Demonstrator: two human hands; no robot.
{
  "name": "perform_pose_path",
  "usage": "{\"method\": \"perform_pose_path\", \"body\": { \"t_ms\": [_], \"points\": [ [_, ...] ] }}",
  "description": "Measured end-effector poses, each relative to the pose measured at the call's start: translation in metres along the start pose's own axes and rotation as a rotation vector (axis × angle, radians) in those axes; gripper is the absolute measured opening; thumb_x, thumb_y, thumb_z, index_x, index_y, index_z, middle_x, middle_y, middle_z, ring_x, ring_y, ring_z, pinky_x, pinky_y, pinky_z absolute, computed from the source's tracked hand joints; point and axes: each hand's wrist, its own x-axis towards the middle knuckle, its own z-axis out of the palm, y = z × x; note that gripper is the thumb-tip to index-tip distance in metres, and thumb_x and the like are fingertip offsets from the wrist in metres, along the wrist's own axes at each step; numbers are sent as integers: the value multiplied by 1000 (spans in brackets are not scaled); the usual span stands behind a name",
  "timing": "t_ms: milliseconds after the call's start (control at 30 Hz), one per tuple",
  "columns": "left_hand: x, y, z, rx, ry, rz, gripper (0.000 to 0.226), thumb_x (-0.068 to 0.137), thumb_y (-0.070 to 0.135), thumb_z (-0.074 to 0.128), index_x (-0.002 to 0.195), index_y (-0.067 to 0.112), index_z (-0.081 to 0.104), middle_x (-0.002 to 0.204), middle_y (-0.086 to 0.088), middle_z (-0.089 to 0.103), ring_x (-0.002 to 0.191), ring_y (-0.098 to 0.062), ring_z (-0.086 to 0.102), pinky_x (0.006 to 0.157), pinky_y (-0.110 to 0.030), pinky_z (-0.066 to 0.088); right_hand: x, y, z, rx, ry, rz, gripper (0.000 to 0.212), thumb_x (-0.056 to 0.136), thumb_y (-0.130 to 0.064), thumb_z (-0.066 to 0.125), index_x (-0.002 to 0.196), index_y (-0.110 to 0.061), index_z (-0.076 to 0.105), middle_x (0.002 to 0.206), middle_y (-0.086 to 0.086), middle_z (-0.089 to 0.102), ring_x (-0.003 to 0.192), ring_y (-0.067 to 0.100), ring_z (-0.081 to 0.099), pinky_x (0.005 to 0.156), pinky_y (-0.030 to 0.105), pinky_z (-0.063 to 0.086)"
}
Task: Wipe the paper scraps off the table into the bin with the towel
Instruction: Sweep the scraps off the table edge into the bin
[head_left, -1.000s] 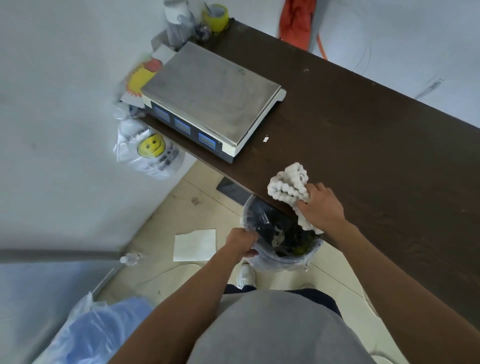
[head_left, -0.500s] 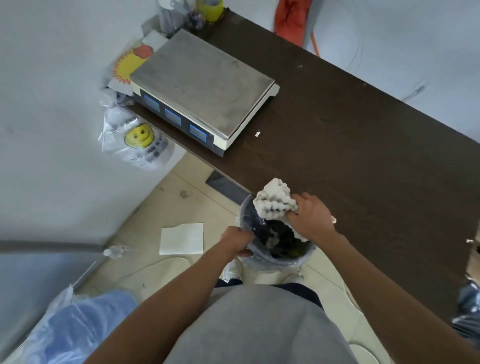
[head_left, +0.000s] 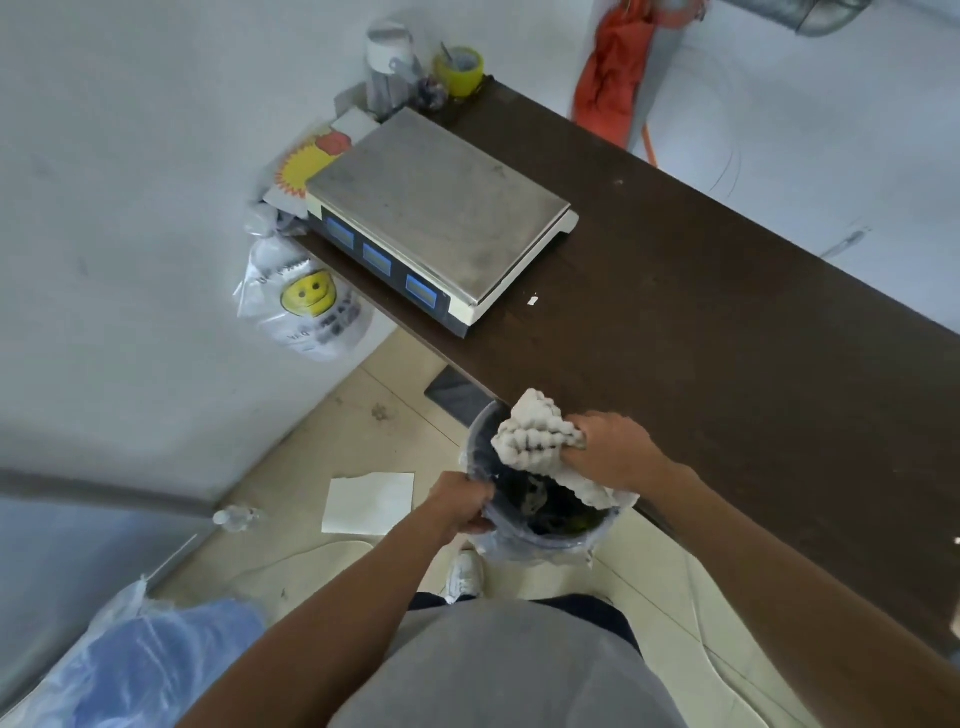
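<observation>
My right hand (head_left: 615, 453) grips a bunched white knobbly towel (head_left: 535, 436) at the near edge of the dark brown table (head_left: 727, 332), the cloth hanging over the mouth of the bin. The bin (head_left: 545, 525) is a small dark pail lined with a clear plastic bag, held just below the table edge. My left hand (head_left: 462, 501) clasps its near rim. Dark waste and pale bits lie inside it. One small white paper scrap (head_left: 533, 300) rests on the table beside the scale's front corner.
A steel-topped weighing scale (head_left: 436, 218) stands on the table's left end, with a yellow tape roll (head_left: 460, 65) and a jar behind it. A smiley plastic bag (head_left: 306, 306) hangs off the table end. A white sheet (head_left: 370, 501) lies on the floor.
My right hand has drawn the towel back over the table edge, from the tabletop to above the bin's mouth. My left hand has kept its hold on the bin's rim.
</observation>
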Motion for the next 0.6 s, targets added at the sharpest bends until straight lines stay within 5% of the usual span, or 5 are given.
{"method": "perform_pose_path", "body": {
  "t_ms": [267, 467, 600],
  "points": [
    [-7, 0, -20, -124, 31, 8, 24, 85, 6, 65, 107, -3, 66, 109, -23, 71, 83, -33, 77, 71, -39, 66, 39, -2, -26, -186, 161, 25, 51, 94, -37, 52, 139, -15, 45, 123, 14, 48, 115, 34, 50, 96, 44, 44],
    [-2, -3, -21, -161, 42, -26, 27, 85, 5, 61, 110, -5, 65, 106, -26, 71, 78, -35, 76, 62, -35, 63, 21, -24, 1, -178, 44, -148, 49, 90, -46, 52, 133, -23, 52, 114, 8, 51, 109, 30, 52, 91, 41, 45],
    [6, -8, -15, -173, 37, -26, 27, 86, 6, 59, 110, -4, 65, 102, -26, 72, 80, -35, 76, 63, -35, 63, 5, -18, 6, -171, 230, -159, 49, 90, -43, 53, 136, -25, 51, 112, 4, 50, 104, 25, 51, 90, 40, 40]
  ]
}}
